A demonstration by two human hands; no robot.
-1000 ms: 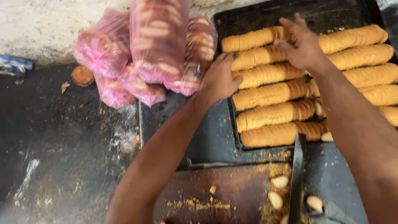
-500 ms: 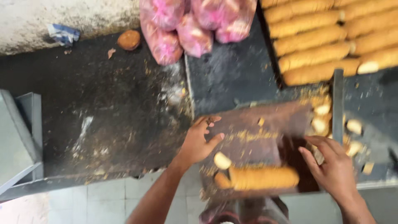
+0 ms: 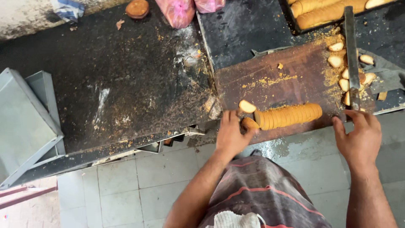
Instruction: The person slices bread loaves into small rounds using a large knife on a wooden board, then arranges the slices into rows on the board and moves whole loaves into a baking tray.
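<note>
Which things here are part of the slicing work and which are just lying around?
In use: sliced loaf on the brown board; left hand at its cut end; loose end slice; right hand at the long blade; cut slices.

Lying about: pink bags; round bun; crumpled blue wrapper; grey metal frame.

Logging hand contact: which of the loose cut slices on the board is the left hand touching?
The end slice beside the sliced loaf, under the left hand fingertips; the other slices lie clear.
</note>
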